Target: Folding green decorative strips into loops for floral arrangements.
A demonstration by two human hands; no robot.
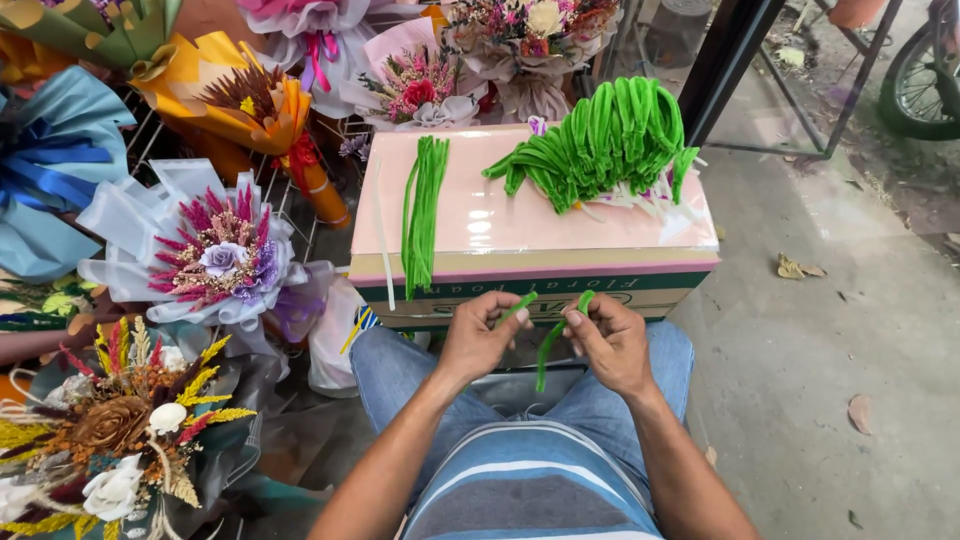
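Both hands meet at the six o'clock edge of the cardboard box (530, 285), over the person's lap; the left hand (480, 335) has its fingers closed in a pinch on one green pipe cleaner (519, 305), whose tip pokes out towards one o'clock; the right hand (608, 340) is likewise pinched shut on a second green stem (551, 345), bent over at the top and trailing down towards six o'clock between the knees. Judged from this, the stems are being bent or joined; it would go best with the pinch kept close to the bend, the thumb pressing as a former, the loose tail held clear of the jeans so it does not kink. Counted: two stems in hand; one straight bundle (424, 210) lying along the box top at its nine o'clock side, its strands too close to number; one heap of curved green pieces (600, 140) at the box's one o'clock corner, also too tangled to count, with a few pale strips beneath it. Wrapped bouquets stand from nine to twelve o'clock of the box; about seven are visible, among them a pink and purple one (215, 255) and a brown and yellow one (120, 425); a wheel (920, 80) shows at two o'clock.
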